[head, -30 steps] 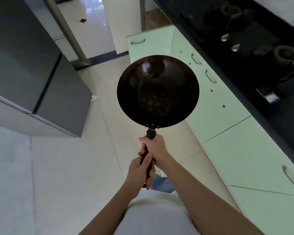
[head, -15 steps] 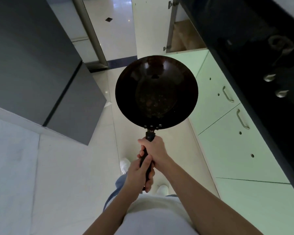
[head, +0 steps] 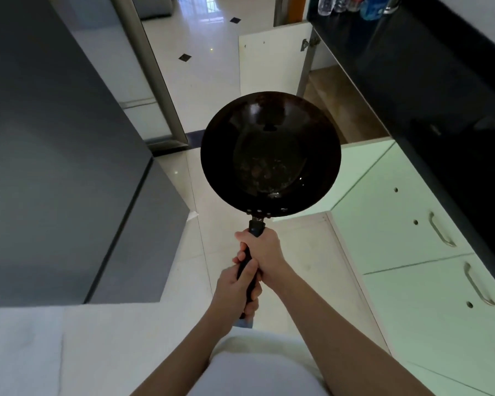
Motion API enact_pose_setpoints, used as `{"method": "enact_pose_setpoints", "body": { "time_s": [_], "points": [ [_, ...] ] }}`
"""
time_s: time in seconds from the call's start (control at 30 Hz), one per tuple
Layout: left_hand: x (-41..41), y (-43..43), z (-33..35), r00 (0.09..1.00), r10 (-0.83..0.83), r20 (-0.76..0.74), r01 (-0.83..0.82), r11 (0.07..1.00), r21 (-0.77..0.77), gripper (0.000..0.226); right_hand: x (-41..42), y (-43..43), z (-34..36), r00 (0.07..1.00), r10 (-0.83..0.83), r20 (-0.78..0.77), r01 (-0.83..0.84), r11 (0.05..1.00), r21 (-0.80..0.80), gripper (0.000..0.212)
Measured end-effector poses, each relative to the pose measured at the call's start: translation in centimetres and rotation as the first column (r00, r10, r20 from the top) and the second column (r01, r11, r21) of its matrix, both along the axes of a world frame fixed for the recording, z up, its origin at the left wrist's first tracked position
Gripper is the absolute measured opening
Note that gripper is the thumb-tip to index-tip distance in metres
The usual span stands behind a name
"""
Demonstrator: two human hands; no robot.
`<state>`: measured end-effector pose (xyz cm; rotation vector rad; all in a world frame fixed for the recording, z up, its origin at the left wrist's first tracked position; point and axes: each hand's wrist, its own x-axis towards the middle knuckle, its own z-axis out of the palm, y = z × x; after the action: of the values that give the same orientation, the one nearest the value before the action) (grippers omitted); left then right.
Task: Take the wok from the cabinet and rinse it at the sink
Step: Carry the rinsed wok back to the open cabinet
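Over the floor (head: pixel 306 252), left hand (head: pixel 235 292) and right hand (head: pixel 265 252) grip the wok (head: pixel 270 155) — as before, open door (head: pixel 272 58) nearer.

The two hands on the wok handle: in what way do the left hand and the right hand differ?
The right hand grips the handle high, close to the bowl of the wok; the left hand grips it lower, near its end. The right hand's arm comes in from the right, the left hand's from the left. Both curl round the same handle.
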<state>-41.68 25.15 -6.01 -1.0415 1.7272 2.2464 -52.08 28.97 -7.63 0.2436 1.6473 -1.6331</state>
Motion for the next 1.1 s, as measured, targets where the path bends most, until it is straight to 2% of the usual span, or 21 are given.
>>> {"method": "enact_pose_setpoints", "body": {
  "time_s": [0.53,0.8,1.1],
  "points": [
    [-13.8,-14.5,-1.5,0.994,-0.108,-0.026,0.108,0.994,0.006,0.038,-13.4,-13.4,-1.3,0.995,-0.091,0.036,0.091,0.996,0.007,0.017],
    [-26.7,-19.9,-1.8,0.987,-0.156,-0.025,0.156,0.988,-0.016,0.04,-26.1,-18.3,-2.4,0.988,-0.146,0.043,0.147,0.988,-0.043,0.017],
    [-42.9,-22.9,0.5,0.955,-0.289,-0.06,0.289,0.957,-0.011,0.035,-41.8,-20.2,-0.9,0.962,-0.272,-0.008,0.271,0.959,-0.084,0.016]
  ]
}}
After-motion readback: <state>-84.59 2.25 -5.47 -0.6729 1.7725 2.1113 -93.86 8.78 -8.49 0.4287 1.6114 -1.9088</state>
